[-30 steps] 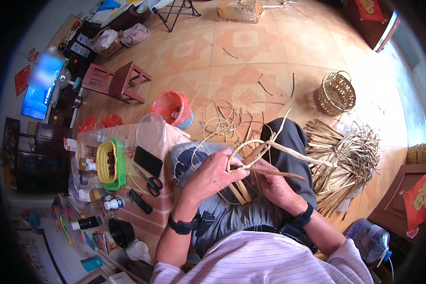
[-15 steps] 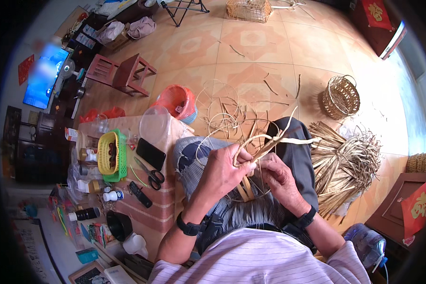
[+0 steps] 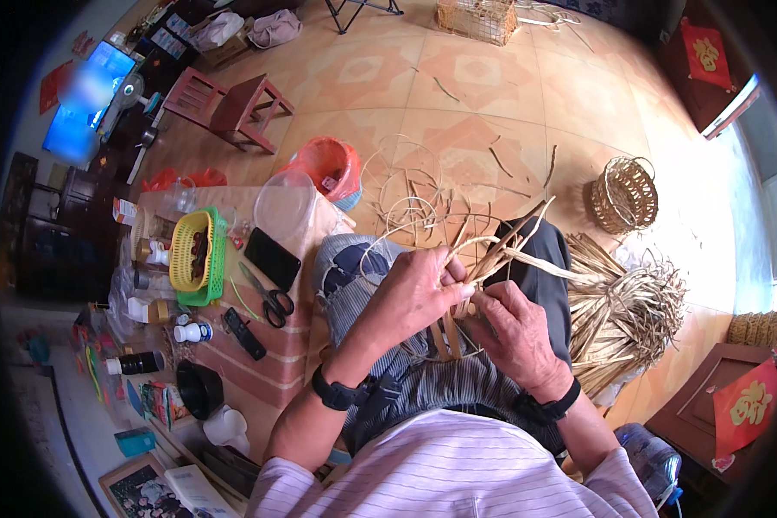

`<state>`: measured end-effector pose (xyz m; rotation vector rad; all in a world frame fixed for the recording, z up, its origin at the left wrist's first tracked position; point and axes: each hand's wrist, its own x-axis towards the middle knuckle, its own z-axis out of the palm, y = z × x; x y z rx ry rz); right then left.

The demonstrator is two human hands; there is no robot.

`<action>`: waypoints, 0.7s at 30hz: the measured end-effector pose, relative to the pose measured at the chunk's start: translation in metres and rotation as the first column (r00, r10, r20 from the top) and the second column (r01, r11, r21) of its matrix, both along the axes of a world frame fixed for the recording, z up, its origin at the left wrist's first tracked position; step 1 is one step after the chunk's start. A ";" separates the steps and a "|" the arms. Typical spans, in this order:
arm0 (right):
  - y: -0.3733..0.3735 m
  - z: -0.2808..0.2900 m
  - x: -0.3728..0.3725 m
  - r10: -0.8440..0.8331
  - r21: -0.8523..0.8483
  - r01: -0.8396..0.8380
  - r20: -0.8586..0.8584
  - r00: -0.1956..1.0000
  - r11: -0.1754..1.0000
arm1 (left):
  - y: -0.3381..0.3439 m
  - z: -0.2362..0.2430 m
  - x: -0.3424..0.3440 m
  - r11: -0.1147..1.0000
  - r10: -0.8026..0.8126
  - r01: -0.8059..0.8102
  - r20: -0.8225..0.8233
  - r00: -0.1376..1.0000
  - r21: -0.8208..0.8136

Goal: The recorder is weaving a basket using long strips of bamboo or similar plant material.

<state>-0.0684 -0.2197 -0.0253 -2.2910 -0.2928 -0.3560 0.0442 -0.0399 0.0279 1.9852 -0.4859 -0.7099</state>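
Over my lap, a small bundle of dried plant strips [image 3: 492, 259] is crossed and partly interlaced, its loose ends sticking up and out. My left hand [image 3: 425, 289] pinches the strips where they cross, thumb pressed on top. Close against it, my right hand [image 3: 520, 332] has its fingers curled at the lower side of the same bundle, pinching near the left thumb; just what lies between those fingertips is hidden. Thin curling strands [image 3: 406, 211] loop out beyond the left hand. Further strip ends hang down between my hands over the striped cloth on my lap.
A large sheaf of dried strips [image 3: 626, 302] lies on the floor at right, below a woven basket [image 3: 623, 197]. On the left table are scissors [image 3: 272, 298], a phone [image 3: 273, 259], a remote [image 3: 244, 333] and a yellow basket [image 3: 192, 250]. A red-lined bin [image 3: 328, 168] stands beyond it.
My right hand has shifted slightly up and closer to the left, its fingers more curled. The strips have turned a little, more ends now fanning upward. The whole view has tilted slightly.
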 end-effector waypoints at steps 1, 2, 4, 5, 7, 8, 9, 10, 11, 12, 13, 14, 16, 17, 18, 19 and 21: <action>-0.002 0.001 0.001 0.029 0.033 -0.030 0.037 0.999 0.999 | 0.002 -0.001 0.003 0.999 -0.023 0.023 -0.020 1.000 -0.034; -0.006 0.002 0.003 0.042 0.064 -0.047 0.071 0.997 0.997 | 0.003 -0.002 0.008 1.000 -0.017 0.017 -0.015 1.000 -0.008; -0.011 0.005 0.003 0.066 0.071 -0.070 0.045 0.997 0.995 | 0.004 -0.004 0.016 0.995 -0.017 -0.001 -0.171 0.985 -0.104; -0.015 0.007 0.003 0.089 0.007 -0.089 0.055 0.995 0.996 | 0.005 -0.005 0.022 0.993 -0.028 0.002 -0.208 0.978 -0.121; -0.014 0.008 0.008 0.127 -0.058 -0.120 0.134 0.983 0.991 | 0.007 -0.004 0.036 0.991 -0.058 0.033 -0.197 0.979 -0.129; -0.014 0.009 0.010 0.155 -0.082 -0.147 0.106 0.982 0.986 | 0.008 -0.003 0.042 0.991 -0.080 0.060 -0.173 0.982 -0.118; -0.010 0.007 0.014 0.168 0.027 -0.172 0.112 0.979 0.985 | 0.010 -0.001 0.047 0.991 -0.081 0.061 -0.173 0.982 -0.119; -0.005 0.007 0.018 0.166 0.128 -0.175 0.078 0.983 0.976 | 0.013 0.001 0.051 0.988 -0.086 0.055 -0.210 0.974 -0.147; -0.002 0.006 0.021 0.172 0.135 -0.185 0.101 0.980 0.973 | 0.015 0.002 0.056 0.974 -0.109 0.051 -0.260 0.959 -0.222; 0.001 0.006 0.023 0.173 0.121 -0.188 0.123 0.977 0.975 | 0.018 0.004 0.059 0.984 -0.088 0.046 -0.249 0.964 -0.171; 0.004 0.006 0.024 0.171 0.090 -0.182 0.122 0.978 0.979 | 0.020 0.004 0.062 0.978 -0.110 0.049 -0.300 0.948 -0.204; 0.006 0.007 0.024 0.175 0.108 -0.191 0.141 0.974 0.976 | 0.022 0.003 0.064 0.966 -0.139 0.050 -0.346 0.928 -0.253; 0.010 0.007 0.020 0.137 -0.155 -0.116 0.127 0.982 0.981 | 0.018 -0.003 0.063 0.969 -0.133 0.047 -0.352 0.927 -0.244; 0.015 0.007 0.015 0.120 -0.202 -0.108 0.048 0.992 0.973 | 0.016 -0.006 0.063 0.976 -0.111 0.042 -0.322 0.940 -0.214; 0.022 0.005 0.010 0.083 -0.174 -0.077 0.023 0.996 0.982 | 0.012 -0.010 0.063 0.985 -0.082 0.031 -0.307 0.948 -0.168; 0.022 0.005 0.005 0.086 -0.109 -0.090 -0.041 0.995 0.990 | 0.010 -0.014 0.063 0.983 -0.114 0.069 -0.267 0.957 -0.172; 0.021 -0.001 0.000 0.083 -0.026 -0.084 -0.062 0.995 0.996 | 0.007 -0.022 0.063 0.989 -0.092 0.063 -0.222 0.971 -0.136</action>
